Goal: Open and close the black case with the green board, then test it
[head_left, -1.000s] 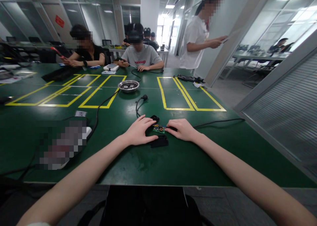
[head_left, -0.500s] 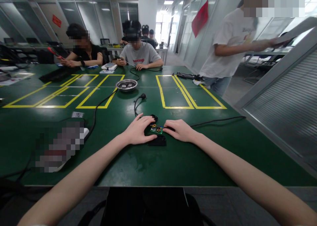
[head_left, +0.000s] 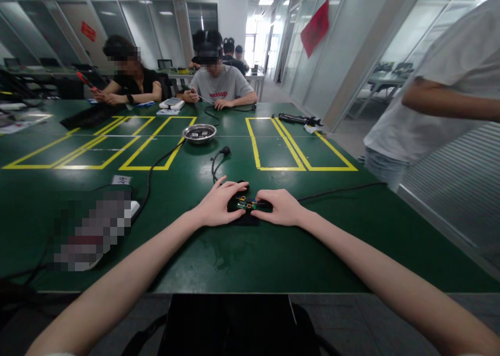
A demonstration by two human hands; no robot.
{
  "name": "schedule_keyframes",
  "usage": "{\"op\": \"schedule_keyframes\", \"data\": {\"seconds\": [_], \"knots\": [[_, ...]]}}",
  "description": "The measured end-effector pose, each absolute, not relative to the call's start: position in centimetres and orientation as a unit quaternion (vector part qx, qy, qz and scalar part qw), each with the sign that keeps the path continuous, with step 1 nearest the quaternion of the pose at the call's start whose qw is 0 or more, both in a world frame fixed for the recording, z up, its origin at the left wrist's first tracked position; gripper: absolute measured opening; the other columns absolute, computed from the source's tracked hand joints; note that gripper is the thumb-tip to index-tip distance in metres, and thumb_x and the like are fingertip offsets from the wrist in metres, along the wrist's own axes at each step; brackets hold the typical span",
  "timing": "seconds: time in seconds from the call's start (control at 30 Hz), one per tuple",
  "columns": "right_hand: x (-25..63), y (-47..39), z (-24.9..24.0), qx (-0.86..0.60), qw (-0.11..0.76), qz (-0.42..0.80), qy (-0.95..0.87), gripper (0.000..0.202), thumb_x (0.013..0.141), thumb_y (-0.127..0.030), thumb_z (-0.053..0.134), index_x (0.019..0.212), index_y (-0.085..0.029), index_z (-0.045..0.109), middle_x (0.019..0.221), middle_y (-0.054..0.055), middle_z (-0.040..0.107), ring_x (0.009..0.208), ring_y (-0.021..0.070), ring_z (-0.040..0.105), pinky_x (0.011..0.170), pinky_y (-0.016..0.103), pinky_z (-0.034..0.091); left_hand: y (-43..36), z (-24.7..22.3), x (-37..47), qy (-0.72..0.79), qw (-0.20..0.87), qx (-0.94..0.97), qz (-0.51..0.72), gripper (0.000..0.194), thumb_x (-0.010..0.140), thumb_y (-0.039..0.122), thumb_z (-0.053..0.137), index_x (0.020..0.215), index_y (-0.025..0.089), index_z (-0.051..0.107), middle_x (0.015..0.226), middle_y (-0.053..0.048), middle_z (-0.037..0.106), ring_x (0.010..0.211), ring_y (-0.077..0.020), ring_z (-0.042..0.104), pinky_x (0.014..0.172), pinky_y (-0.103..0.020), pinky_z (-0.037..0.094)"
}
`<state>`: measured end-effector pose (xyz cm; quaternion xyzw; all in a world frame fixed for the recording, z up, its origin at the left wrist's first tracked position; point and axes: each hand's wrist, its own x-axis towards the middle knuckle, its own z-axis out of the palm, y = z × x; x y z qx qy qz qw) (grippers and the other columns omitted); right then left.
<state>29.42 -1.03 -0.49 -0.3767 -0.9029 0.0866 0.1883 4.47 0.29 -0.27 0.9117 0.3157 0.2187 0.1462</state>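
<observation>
A small green circuit board (head_left: 242, 205) with copper-coloured coils lies between my two hands, at the black plastic case (head_left: 247, 221). My left hand (head_left: 216, 204) curves round from the left, its thumb on the near side at the case and its fingers on the far side. A dark part by those fingertips is mostly covered. My right hand (head_left: 283, 207) pinches the right end of the board, where a black cable (head_left: 344, 189) runs off to the right. The exact contact of the fingertips is partly hidden.
Beyond my hands lies a black power plug (head_left: 225, 151) on its cord. A metal bowl (head_left: 199, 134) holds small metal parts. A blurred-out device (head_left: 97, 231) is at left. Yellow tape (head_left: 281, 169) marks the green table. Two people sit opposite; another stands at right.
The board has come down closer over the case, which shows less now. My right thumb has shifted toward the near edge of the board. The standing person has moved right.
</observation>
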Motion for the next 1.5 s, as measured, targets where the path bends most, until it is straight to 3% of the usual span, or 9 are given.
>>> {"op": "schedule_keyframes", "data": {"seconds": [0.23, 0.73, 0.83, 1.03, 1.3, 1.5], "knots": [[29.48, -1.23, -0.47, -0.349, 0.181, 0.094, -0.915, 0.025, 0.092, -0.043, 0.069, 0.084, -0.021, 0.060, 0.080, 0.005, 0.070, 0.070, 0.0203, 0.066, 0.063, 0.027, 0.041, 0.28, -0.46, 4.35, 0.323, 0.147, 0.911, 0.208, 0.069, 0.086, 0.037, 0.072, 0.149, 0.024, 0.047, 0.145, -0.012, 0.063, 0.135, -0.0301, 0.057, 0.128, -0.060, 0.019], [29.58, -1.38, -0.24, -0.344, 0.187, 0.103, -0.915, 0.024, 0.090, -0.043, 0.070, 0.085, -0.020, 0.062, 0.080, 0.004, 0.070, 0.068, 0.0176, 0.063, 0.061, 0.026, 0.039, 0.58, -0.80, 4.04, 0.411, 0.084, 0.890, 0.180, 0.083, 0.083, 0.067, 0.070, 0.146, 0.016, 0.053, 0.151, -0.019, 0.055, 0.142, -0.0353, 0.049, 0.127, -0.062, 0.018], [29.56, -1.38, -0.16, -0.343, 0.188, 0.103, -0.915, 0.024, 0.090, -0.042, 0.071, 0.086, -0.020, 0.062, 0.080, 0.004, 0.070, 0.067, 0.0176, 0.064, 0.061, 0.026, 0.040, 0.75, -0.83, 3.86, 0.398, 0.103, 0.893, 0.181, 0.078, 0.083, 0.064, 0.071, 0.145, 0.019, 0.054, 0.152, -0.017, 0.056, 0.143, -0.0350, 0.048, 0.128, -0.063, 0.015], [29.54, -1.24, -0.41, -0.350, 0.175, 0.105, -0.914, 0.022, 0.092, -0.041, 0.070, 0.090, -0.020, 0.064, 0.085, 0.006, 0.074, 0.075, 0.0209, 0.069, 0.066, 0.028, 0.044, 0.54, -0.54, 4.10, 0.315, 0.148, 0.915, 0.203, 0.054, 0.085, 0.040, 0.073, 0.134, 0.024, 0.061, 0.142, -0.012, 0.064, 0.143, -0.0334, 0.049, 0.128, -0.065, 0.010], [29.41, -0.96, -0.84, -0.362, 0.200, 0.108, -0.904, 0.020, 0.092, -0.039, 0.070, 0.095, -0.020, 0.068, 0.089, 0.006, 0.075, 0.078, 0.0207, 0.069, 0.068, 0.028, 0.045, 0.18, -0.46, 4.56, 0.292, 0.171, 0.913, 0.228, 0.046, 0.086, 0.026, 0.069, 0.131, 0.023, 0.061, 0.132, -0.010, 0.069, 0.133, -0.0293, 0.058, 0.128, -0.060, 0.018], [28.98, -0.51, -1.06, -0.441, 0.213, 0.097, -0.866, 0.022, 0.092, -0.041, 0.071, 0.091, -0.019, 0.069, 0.086, 0.005, 0.073, 0.073, 0.0189, 0.066, 0.066, 0.028, 0.043, 1.02, -0.84, 3.83, 0.334, 0.140, 0.890, 0.278, 0.047, 0.090, 0.038, 0.069, 0.133, 0.022, 0.060, 0.136, -0.014, 0.063, 0.127, -0.0306, 0.060, 0.111, -0.049, 0.049]]}}
